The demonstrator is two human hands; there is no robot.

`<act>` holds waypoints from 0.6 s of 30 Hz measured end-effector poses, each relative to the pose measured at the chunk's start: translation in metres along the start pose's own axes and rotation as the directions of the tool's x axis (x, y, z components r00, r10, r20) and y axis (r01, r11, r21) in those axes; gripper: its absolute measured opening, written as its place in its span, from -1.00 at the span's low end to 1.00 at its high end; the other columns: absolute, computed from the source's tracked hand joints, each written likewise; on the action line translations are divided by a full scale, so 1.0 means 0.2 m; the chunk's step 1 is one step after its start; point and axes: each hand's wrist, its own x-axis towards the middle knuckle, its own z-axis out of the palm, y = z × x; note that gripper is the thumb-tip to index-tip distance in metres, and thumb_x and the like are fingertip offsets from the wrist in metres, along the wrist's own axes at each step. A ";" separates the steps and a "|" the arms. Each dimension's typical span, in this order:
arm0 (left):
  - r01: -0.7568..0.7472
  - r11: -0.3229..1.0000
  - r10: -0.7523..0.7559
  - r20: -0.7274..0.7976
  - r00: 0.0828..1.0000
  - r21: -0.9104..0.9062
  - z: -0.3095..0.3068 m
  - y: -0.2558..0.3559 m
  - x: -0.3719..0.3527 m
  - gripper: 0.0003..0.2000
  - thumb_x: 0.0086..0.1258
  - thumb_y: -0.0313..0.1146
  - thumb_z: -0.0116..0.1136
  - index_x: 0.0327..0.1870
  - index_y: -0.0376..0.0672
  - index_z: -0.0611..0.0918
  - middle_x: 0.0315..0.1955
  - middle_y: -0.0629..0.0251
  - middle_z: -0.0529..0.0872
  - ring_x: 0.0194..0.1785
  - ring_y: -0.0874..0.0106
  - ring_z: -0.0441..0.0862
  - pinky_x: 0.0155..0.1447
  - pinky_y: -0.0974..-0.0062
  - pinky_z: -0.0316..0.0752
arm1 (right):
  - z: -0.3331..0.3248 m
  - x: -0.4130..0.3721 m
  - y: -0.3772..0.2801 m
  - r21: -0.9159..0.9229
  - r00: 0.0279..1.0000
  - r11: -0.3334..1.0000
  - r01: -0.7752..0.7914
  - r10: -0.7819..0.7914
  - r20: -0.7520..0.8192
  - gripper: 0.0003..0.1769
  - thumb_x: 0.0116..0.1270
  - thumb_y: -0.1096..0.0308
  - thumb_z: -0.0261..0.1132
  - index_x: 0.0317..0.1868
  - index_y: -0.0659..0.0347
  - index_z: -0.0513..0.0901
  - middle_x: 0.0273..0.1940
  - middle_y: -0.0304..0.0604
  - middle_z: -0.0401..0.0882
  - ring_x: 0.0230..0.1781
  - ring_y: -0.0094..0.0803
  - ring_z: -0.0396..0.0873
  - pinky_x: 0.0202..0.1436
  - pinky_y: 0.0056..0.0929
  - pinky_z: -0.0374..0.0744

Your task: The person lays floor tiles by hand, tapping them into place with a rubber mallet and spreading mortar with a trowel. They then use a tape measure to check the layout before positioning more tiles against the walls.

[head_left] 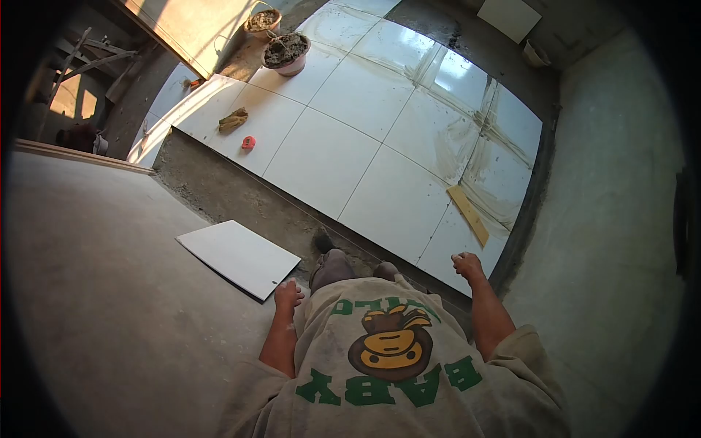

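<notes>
Left hand [288,293]: fingers curled in, nothing seen held, just beside loose white tile [237,257] lying flat on grey floor [109,292] | Right hand [467,264]: likewise curled, at laid tiles' [365,95] edge, near wooden strip [468,214].

The left hand [288,294] and right hand [467,265] show only their backs, with the fingers curled under and the palms hidden. The shirt [387,350] covers most of the legs. The small orange thing [248,142] is too small to identify. The far bucket [263,20] and a loose tile [509,16] are cut off by the top edge.
</notes>
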 end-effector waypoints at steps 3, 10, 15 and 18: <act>-0.025 0.999 0.026 -0.007 1.000 0.034 -0.11 0.23 0.06 -0.64 0.29 -0.11 -0.02 -0.13 -0.26 0.50 -0.38 0.22 0.61 -0.46 0.41 0.60 -0.48 0.48 0.46 | 0.11 -0.09 -0.14 -0.011 0.999 1.000 -0.021 0.021 0.026 -0.55 0.17 0.03 0.18 -0.18 0.28 0.63 -0.20 0.07 0.62 -0.09 -0.11 0.56 0.01 -0.26 0.46; -0.167 0.984 0.162 -0.075 0.984 -0.067 -0.44 0.63 0.29 -0.68 0.29 -0.15 -0.01 -0.27 -0.30 0.50 -0.52 0.27 0.57 -0.58 0.49 0.56 -0.62 0.58 0.39 | 0.28 -0.15 -0.60 0.148 0.996 0.989 0.008 -0.020 0.082 -0.68 0.17 0.22 0.18 -0.29 0.38 0.57 -0.51 -0.14 0.59 -0.61 -0.46 0.51 -0.56 -0.49 0.46; -0.206 0.970 0.187 -0.145 0.972 -0.131 -0.62 0.73 0.38 -0.66 0.25 -0.11 0.01 -0.33 -0.28 0.51 -0.53 0.29 0.59 -0.59 0.49 0.57 -0.61 0.56 0.42 | 0.33 0.00 -0.85 0.170 0.989 0.985 0.014 -0.039 0.145 -0.70 0.24 0.25 0.15 -0.21 0.36 0.54 -0.53 -0.16 0.54 -0.65 -0.48 0.47 -0.66 -0.52 0.40; -0.168 0.980 0.151 -0.142 0.978 -0.112 -0.71 0.68 0.39 -0.65 0.26 -0.08 -0.01 -0.33 -0.28 0.51 -0.52 0.28 0.60 -0.57 0.46 0.59 -0.58 0.51 0.45 | 0.36 0.04 -1.08 0.177 0.987 0.983 0.045 -0.071 0.147 -0.71 0.24 0.25 0.15 -0.22 0.36 0.53 -0.53 -0.16 0.54 -0.66 -0.49 0.46 -0.67 -0.51 0.39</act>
